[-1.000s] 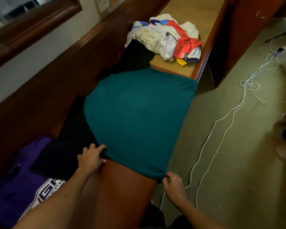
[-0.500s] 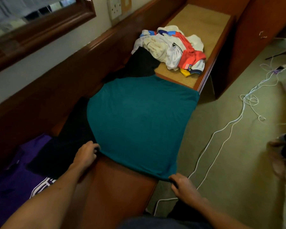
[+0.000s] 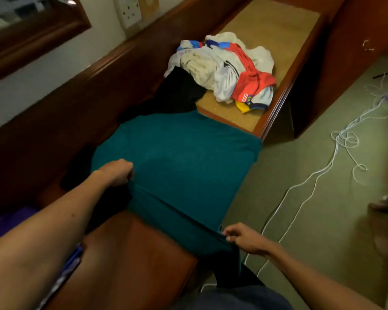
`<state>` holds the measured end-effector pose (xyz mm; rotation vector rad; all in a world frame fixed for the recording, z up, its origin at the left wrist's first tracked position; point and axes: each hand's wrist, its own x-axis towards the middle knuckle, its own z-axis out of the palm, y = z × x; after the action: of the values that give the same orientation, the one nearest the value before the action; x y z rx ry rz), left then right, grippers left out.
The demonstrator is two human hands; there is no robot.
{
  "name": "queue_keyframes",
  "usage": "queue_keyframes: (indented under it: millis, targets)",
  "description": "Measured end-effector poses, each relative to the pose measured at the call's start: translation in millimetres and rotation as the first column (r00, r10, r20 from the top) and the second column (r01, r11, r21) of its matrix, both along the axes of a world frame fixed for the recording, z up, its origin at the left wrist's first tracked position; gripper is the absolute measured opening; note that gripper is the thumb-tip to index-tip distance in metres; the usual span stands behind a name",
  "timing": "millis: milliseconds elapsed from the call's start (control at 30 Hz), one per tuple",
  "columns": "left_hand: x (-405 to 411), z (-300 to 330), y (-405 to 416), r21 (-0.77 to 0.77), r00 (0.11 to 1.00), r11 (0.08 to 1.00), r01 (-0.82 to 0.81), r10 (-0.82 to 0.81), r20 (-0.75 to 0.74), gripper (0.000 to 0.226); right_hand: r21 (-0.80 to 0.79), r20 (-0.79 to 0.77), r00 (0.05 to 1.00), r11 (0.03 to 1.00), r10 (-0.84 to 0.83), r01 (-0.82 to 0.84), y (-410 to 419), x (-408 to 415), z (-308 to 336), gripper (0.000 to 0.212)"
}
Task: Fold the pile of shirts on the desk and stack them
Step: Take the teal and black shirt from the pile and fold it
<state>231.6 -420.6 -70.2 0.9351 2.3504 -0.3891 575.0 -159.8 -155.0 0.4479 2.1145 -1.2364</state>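
Both hands pinch the near hem of a teal shirt (image 3: 177, 166) spread mid-desk, left hand (image 3: 118, 173) at nine o'clock, right hand (image 3: 242, 238) at five; lift both corners evenly for a square fold.

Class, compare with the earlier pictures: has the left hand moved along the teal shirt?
Yes. The left hand, gripping the teal shirt, has moved up the desk toward the pile of clothes, carrying that hem corner over the shirt.
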Motion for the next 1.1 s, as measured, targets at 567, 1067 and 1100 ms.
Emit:
queue_keyframes:
  millis: [567,1067,1100]
  targets:
    - [16.5,-48.5,117.6,0.044,0.914,0.98,-0.192,0.195,-0.356,0.042,-0.005,-0.046,0.998,0.999,-0.033,0.033,88.4,-49.1,-50.7,0.008]
    - [329.8,-79.1,104.7,0.37,-0.211,-0.363,-0.855,0.895,0.392,0.013,0.437,-0.202,0.885,0.847,0.421,-0.303,57.3,-106.2,-8.0,0.027]
    - [328.3,-79.5,107.7,0.375,-0.211,-0.379,-0.846,0.883,0.419,0.013,0.48,-0.16,0.891,0.823,0.424,-0.306,52.4,-107.1,-4.6,0.027]
